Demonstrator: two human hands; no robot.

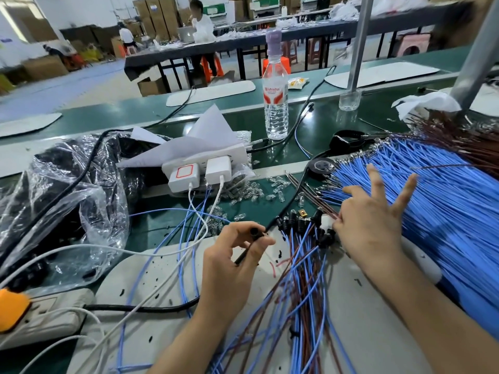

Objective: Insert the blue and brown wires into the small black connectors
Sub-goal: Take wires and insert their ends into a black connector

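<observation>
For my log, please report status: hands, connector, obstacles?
Left hand pinches black connector. Right hand at brown wires, grip unclear. Wired connectors piled between hands.

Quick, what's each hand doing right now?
Left hand: pinching a small black connector.
Right hand: pinching thin brown wires, other fingers spread.

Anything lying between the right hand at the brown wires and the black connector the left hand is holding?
Yes: a cluster of wired black connectors lies on the pad between the right hand and the connector held in the left hand. It lies flat, so lifting over likely clears it.
</observation>
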